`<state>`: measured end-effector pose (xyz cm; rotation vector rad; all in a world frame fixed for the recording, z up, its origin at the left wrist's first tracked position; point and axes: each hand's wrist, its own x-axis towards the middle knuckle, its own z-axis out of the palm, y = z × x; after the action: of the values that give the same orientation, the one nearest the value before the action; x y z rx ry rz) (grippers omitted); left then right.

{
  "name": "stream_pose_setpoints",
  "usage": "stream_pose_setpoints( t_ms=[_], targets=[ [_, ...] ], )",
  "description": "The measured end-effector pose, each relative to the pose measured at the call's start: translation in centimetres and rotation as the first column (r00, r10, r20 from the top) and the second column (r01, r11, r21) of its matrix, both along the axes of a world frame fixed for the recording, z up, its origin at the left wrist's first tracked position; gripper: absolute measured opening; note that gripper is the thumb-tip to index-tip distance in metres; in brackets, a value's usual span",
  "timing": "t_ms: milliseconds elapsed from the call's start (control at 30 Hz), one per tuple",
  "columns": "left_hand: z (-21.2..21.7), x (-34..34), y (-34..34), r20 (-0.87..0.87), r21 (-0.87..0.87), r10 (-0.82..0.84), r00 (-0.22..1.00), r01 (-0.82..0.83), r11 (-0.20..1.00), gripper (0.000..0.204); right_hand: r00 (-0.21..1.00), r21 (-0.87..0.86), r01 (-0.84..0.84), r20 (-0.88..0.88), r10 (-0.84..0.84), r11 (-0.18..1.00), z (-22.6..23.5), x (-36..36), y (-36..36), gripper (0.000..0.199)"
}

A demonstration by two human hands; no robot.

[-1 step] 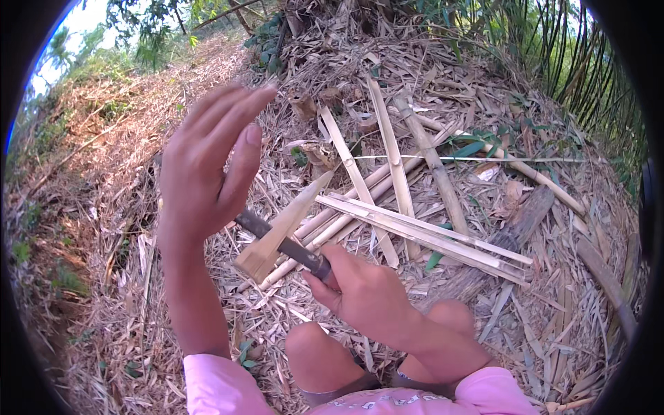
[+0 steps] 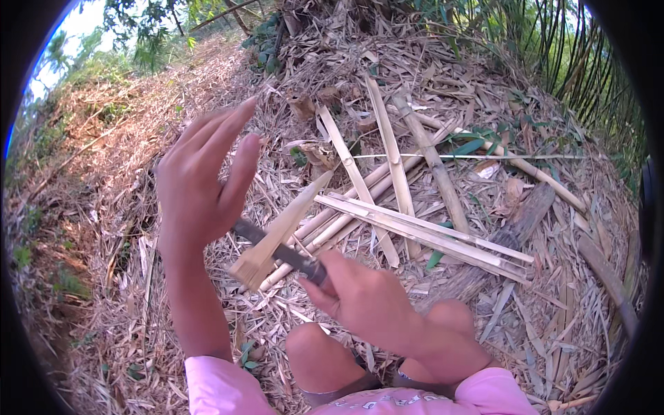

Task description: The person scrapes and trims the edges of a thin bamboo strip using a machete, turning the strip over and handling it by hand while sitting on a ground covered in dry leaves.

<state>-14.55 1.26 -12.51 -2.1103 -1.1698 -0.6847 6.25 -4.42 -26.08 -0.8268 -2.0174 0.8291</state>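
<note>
My right hand (image 2: 366, 294) is closed around the grip end of a dark-bladed knife (image 2: 299, 261), whose blade points up and left. Across that blade lies a split bamboo piece (image 2: 282, 232), pale, with a narrow tip at the upper right and a thick, blocky lower end; how deep the blade sits in it is hard to tell. My left hand (image 2: 202, 183) is raised beside the blade's far end, fingers stretched out and thumb apart, holding nothing. It hides the knife's tip.
Several split bamboo strips (image 2: 422, 235) lie crossed ahead and to the right. Behind them are a bamboo pole (image 2: 436, 162) and cut stumps (image 2: 318, 155). A weathered log (image 2: 515, 232) rests at the right. Dry leaf litter covers the sloping ground.
The knife and the bamboo piece have shifted slightly down and left with my right hand. My left hand's fingers have moved a little down and left, still spread.
</note>
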Motion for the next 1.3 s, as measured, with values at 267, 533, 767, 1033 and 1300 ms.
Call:
stream_pose_setpoints(
  t_ms=[267, 533, 767, 1033, 1300],
  targets=[
    [-1.6, 1.9, -1.8, 0.087, -0.048, 0.159, 0.983, -0.155, 0.987, 0.038, 1.0, 0.104, 0.008, -0.003, -0.008, 0.995, -2.8, -0.5, -0.3, 0.031],
    [-1.9, 0.4, -2.2, 0.254, -0.107, 0.174, 0.952, -0.151, 0.983, 0.036, 1.0, 0.11, -0.018, 0.025, 0.015, 0.994, -2.8, -1.3, 0.0, 0.028],
    [-1.5, 0.2, -2.1, 0.133, -0.162, 0.245, 0.961, -0.223, 0.961, 0.036, 1.0, 0.062, -0.016, 0.021, 0.015, 0.998, -2.4, -1.3, -0.4, 0.027],
    [2.7, -0.7, -2.7, 0.161, 0.035, -0.054, 0.985, 0.049, 0.998, 0.034, 0.999, 0.038, -0.04, 0.011, 0.04, 0.998, -1.6, -1.3, 0.8, 0.029],
    [-3.5, -2.8, 0.8, 0.198, -0.161, 0.109, 0.974, -0.078, 0.984, 0.038, 0.996, 0.022, -0.006, 0.093, 0.004, 1.0, -4.3, -2.9, 2.0, 0.027]
  ],
)
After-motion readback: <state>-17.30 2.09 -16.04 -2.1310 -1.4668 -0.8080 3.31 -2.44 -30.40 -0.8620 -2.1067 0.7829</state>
